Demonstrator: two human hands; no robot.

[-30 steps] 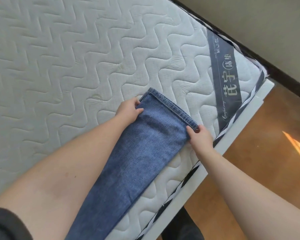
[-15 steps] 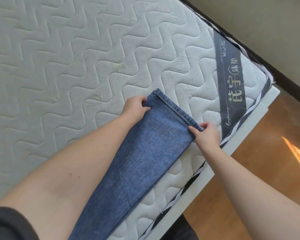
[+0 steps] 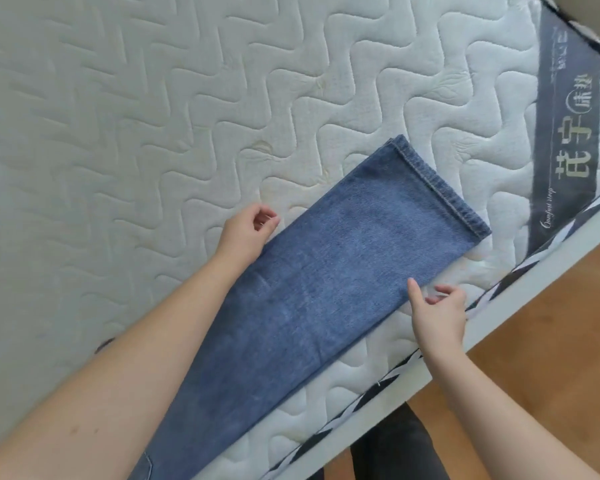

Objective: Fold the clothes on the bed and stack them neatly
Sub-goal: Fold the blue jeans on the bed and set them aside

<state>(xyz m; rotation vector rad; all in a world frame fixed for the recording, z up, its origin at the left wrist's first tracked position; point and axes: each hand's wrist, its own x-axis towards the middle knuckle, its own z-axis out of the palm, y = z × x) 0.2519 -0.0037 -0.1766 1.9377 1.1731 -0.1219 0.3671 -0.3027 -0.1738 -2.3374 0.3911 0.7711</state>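
A pair of blue jeans (image 3: 326, 289) is lying flat on the white bed (image 3: 153, 133), with the two legs stacked one on top of the other. The jeans are stretching from the bottom of the view up toward the corner of the bed, and the stitched leg end (image 3: 440, 188) is lying near the bed's edge.

The left hand (image 3: 245, 233) is sitting at the left side of the jeans, touching the cloth edge. Its fingers are curling loosely and are not pinching anything. The right hand (image 3: 437, 310) is sitting just beside the right side of the jeans, over the bed. Its fingers are spreading apart and it is holding nothing; one fingertip is touching the jeans' edge.

A grey band with writing (image 3: 565, 150) is running across the corner of the bed, well apart from the hands. A black and white striped trim (image 3: 378, 386) is running along the bed's side. Next to that is a white bed frame (image 3: 499, 306), and then a brown wood floor (image 3: 551, 375). Nothing is lying on top of the jeans.
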